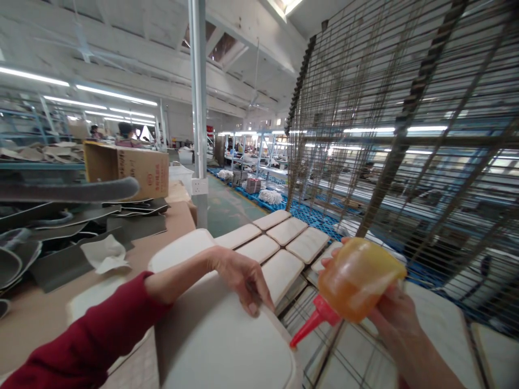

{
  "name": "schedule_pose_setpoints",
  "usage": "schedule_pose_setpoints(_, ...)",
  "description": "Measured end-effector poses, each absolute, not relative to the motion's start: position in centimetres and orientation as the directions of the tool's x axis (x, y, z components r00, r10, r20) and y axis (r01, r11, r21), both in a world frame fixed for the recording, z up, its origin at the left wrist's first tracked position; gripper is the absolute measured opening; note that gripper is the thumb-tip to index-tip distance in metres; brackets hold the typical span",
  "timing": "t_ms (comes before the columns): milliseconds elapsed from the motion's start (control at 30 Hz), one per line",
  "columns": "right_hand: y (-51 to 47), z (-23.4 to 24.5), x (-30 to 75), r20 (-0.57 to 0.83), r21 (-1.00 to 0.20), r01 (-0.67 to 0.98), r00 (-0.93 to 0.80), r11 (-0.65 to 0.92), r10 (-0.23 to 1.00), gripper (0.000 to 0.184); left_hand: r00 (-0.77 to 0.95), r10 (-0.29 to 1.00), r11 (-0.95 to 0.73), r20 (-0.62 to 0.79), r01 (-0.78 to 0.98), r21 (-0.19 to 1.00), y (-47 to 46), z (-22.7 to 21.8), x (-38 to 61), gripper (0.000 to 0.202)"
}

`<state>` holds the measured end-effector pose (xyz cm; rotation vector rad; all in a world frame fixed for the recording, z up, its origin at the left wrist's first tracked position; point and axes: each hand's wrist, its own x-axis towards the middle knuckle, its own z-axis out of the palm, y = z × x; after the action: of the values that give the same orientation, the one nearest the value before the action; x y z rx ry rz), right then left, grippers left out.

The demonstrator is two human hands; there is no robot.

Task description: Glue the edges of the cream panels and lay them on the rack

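My right hand (pixel 391 308) is wrapped around a squeeze bottle (pixel 357 281) of clear plastic, part filled with amber liquid. The bottle is tipped down, and its red nozzle (pixel 314 321) meets the edge of a large white panel (pixel 227 340) with rounded corners. On that panel's far edge, my left hand (pixel 243 275) is closed, thumb on top and the other fingers partly hidden. Another white panel (pixel 186 246) lies just behind my left forearm.
Several pale rounded panels (pixel 284 270) lie in rows on a wire rack ahead. Raised wire racks (pixel 365 108) lean in at right. At left, a brown table (pixel 178 216) bears grey cut pieces (pixel 77 259) and a cardboard box (pixel 141 170). A post (pixel 198 108) stands ahead; people are far off.
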<state>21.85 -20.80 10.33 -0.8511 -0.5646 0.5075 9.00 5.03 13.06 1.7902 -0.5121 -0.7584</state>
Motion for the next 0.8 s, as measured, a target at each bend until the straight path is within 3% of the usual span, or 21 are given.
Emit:
schedule_pose_setpoints(200,-21.0,9.9,22.3,0.238,-0.807,-0.175,0.777,0.564,0.582,0.079,0.716,-0.65,-0.346,-0.254,0.019,0.938,5.4,12.9,9.2,0.048)
schedule_pose_setpoints(367,-21.2,10.7,21.7,0.052,-0.827,-0.175,0.922,0.533,0.384,0.094,0.768,-0.608,-0.322,-0.202,-0.005,0.947,6.1,12.4,9.3,0.053)
schedule_pose_setpoints(467,-21.8,10.2,21.4,-0.014,-0.802,-0.221,0.936,0.555,0.352,0.095,0.79,-0.582,-0.318,-0.191,-0.005,0.948,6.4,12.1,9.2,0.053)
schedule_pose_setpoints(700,-23.1,8.7,19.8,0.136,-0.816,-0.115,0.915,0.567,0.381,0.08,0.85,-0.492,-0.295,-0.187,0.039,0.955,6.8,12.1,8.7,0.053)
schedule_pose_setpoints(800,-23.3,8.5,19.5,0.125,-0.823,-0.113,0.92,0.557,0.371,0.077,0.869,-0.459,-0.323,-0.186,0.031,0.946,6.7,12.2,8.4,0.052)
